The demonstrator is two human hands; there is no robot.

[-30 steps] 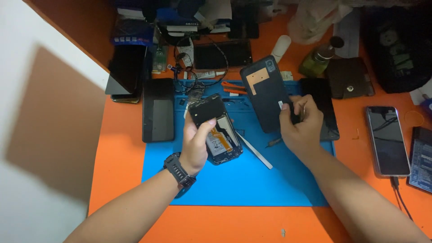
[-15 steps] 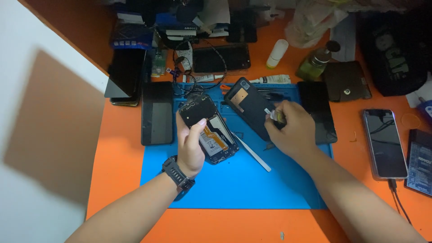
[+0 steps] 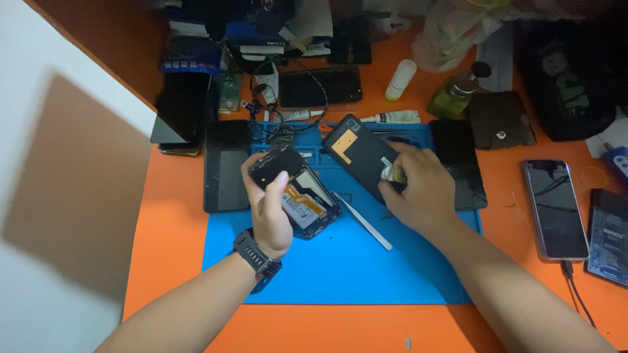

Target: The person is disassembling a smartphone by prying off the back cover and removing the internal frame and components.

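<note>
My left hand, with a black watch on its wrist, grips an opened phone whose battery and inner parts show, held tilted over the blue work mat. My right hand rests on a black phone back cover lying on the mat. Its fingers pinch a small silvery piece against the cover. A thin metal pry tool lies on the mat between my hands.
Dark phones and screens lie around the mat: one at its left, one at its right. A phone on a cable lies far right. Bottles, a glue tube, a wallet and clutter fill the back of the orange table.
My right hand has lowered the back cover from upright to flat on the mat and moved left with it. My left hand keeps hold of the opened phone.
</note>
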